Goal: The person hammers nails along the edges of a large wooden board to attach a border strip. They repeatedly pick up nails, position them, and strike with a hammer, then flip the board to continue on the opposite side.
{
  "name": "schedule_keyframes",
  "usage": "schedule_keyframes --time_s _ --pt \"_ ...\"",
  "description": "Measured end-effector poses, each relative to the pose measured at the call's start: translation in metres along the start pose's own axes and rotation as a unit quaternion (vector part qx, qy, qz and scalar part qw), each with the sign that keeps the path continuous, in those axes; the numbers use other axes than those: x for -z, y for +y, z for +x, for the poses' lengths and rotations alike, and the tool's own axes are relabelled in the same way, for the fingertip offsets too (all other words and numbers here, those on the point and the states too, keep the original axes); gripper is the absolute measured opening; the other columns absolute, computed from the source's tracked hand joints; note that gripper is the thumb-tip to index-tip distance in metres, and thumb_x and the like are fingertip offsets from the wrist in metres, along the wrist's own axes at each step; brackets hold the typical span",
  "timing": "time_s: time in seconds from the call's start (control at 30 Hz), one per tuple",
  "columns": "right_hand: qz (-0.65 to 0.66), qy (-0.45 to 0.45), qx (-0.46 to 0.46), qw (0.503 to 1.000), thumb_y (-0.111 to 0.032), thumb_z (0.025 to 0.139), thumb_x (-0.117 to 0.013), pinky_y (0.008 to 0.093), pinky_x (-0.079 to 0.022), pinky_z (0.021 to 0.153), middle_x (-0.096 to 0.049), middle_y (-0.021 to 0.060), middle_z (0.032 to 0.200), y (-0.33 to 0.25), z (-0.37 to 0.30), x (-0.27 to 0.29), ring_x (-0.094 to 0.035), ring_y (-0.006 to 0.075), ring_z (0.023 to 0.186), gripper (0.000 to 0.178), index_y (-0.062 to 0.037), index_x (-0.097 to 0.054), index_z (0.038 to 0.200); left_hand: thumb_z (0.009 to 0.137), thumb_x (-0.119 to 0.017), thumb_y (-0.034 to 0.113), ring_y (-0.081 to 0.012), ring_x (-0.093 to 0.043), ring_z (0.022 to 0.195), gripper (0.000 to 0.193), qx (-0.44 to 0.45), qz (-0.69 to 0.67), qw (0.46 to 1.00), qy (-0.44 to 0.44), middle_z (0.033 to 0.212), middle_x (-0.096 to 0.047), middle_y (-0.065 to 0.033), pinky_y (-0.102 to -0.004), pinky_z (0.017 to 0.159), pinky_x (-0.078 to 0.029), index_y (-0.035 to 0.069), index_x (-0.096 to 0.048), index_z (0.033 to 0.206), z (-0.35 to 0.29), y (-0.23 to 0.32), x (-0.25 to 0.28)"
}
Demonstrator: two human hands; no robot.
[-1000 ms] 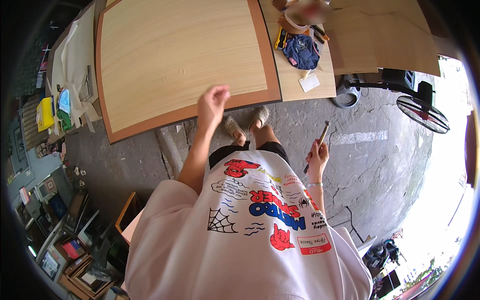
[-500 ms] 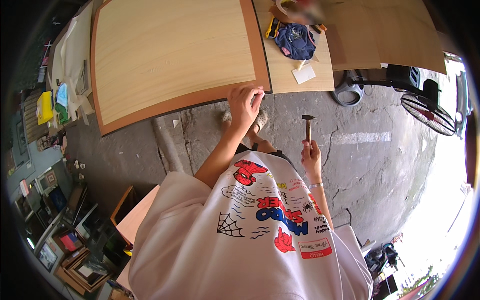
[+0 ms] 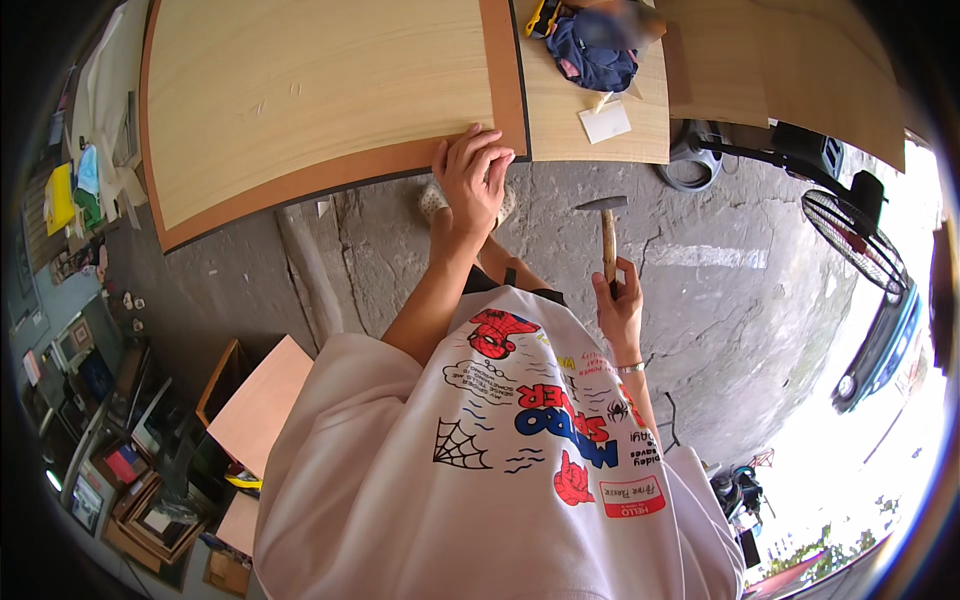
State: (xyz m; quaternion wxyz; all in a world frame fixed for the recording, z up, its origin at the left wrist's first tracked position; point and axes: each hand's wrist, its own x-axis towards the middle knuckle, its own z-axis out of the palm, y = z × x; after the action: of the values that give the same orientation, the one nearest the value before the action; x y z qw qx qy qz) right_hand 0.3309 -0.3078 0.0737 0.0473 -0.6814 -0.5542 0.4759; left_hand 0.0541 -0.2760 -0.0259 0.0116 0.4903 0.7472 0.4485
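Observation:
My right hand (image 3: 621, 318) is wrapped round the wooden handle of a hammer (image 3: 610, 240), its dark metal head raised over the floor, apart from the panel. My left hand (image 3: 468, 190) is at the near right corner of a large light-wood panel (image 3: 320, 90) with a reddish-brown border and a dark edge. Its thumb and forefinger come together in a pinch by the border, while the other fingers are bent and spread over it. What lies in the pinch, if anything, is too small to make out.
Right of the panel, a table (image 3: 645, 135) bears a dark blue cloth bundle (image 3: 590, 60) and a white card (image 3: 606, 122). A black fan (image 3: 850, 235) stands at the right. Picture frames (image 3: 160, 515) and a pinkish board (image 3: 262, 400) are at lower left.
My left hand has shifted slightly left and its fingers have spread over the panel's border. The hammer has swung a little left, with its head turned. The whole view has shifted.

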Motion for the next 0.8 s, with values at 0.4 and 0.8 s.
schedule_keyframes --time_s 0.4,0.8 --pt "-0.020 0.040 0.209 0.977 -0.021 0.110 -0.052 0.0357 -0.044 0.054 -0.060 0.0113 0.073 -0.042 0.013 -0.018 -0.051 0.0242 0.052 0.027 -0.0021 -0.061 0.126 0.090 -0.079 0.021 -0.0180 -0.065 0.124 0.005 0.001 -0.012 1.000 0.011 0.115 -0.075 0.0062 -0.0408 0.113 -0.031 0.019 -0.075 0.091 0.001 0.000 0.001" --pt "-0.149 0.097 0.340 0.924 -0.011 0.102 -0.062 0.0460 -0.058 0.059 -0.073 0.0209 0.107 -0.069 0.030 -0.038 -0.074 0.0389 0.077 0.041 -0.0042 -0.049 0.140 0.088 -0.080 0.020 -0.0172 -0.067 0.122 0.007 -0.003 -0.013 1.000 0.023 0.113 -0.076 0.0065 -0.0377 0.110 -0.033 0.021 -0.073 0.088 -0.001 -0.003 -0.001"
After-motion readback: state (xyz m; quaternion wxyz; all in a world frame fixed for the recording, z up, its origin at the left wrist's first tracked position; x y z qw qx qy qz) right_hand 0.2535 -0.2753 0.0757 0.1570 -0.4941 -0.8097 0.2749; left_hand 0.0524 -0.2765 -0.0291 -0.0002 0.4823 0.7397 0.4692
